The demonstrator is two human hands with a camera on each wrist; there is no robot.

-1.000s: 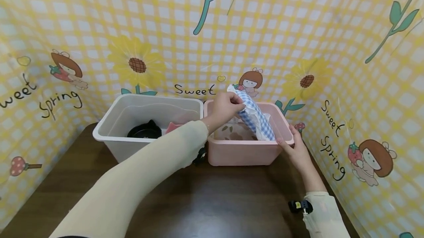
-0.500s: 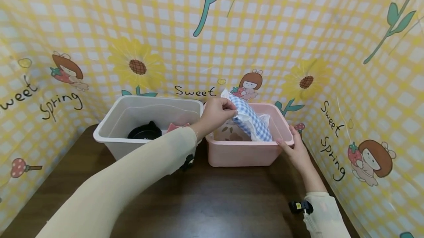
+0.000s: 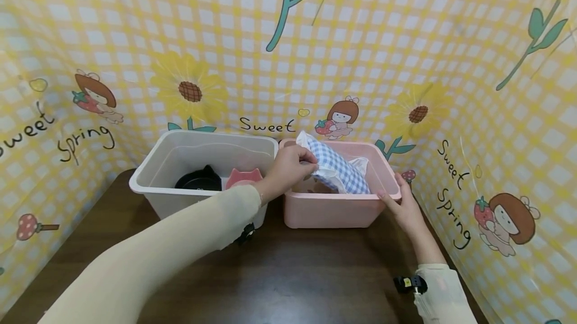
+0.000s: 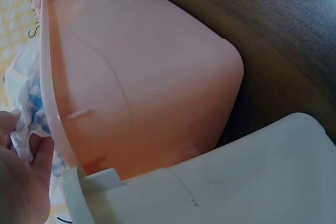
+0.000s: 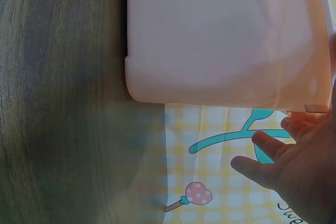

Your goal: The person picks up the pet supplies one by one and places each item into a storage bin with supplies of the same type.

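Observation:
My left hand [image 3: 290,168] pinches the white edge of a puffy blue-and-white checked cloth item [image 3: 340,166] with frilled white edges. This cloth item leans at a slant in the pink bin [image 3: 333,212], its upper left end above the rim. In the left wrist view the thumb and fingers close on the white frill [image 4: 23,129], beside the pink bin's rim. My right hand [image 3: 404,209] holds the bin's front right corner, thumb at the rim and fingers along the outer side. The right wrist view shows those fingers [image 5: 270,145] spread below the bin's wall.
A light grey bin [image 3: 155,199] stands just left of the pink one. Inside it lie a black dish-like thing [image 3: 198,179] and a pink one with ear-shaped points [image 3: 243,176]. Both bins stand on a dark wooden table [image 3: 270,274]; a yellow checked cloth [image 3: 252,78] hangs behind.
My left hand has moved left and slightly down, drawing the cloth item's upper end with it, so it leans flatter. My right hand stays at the pink bin's corner.

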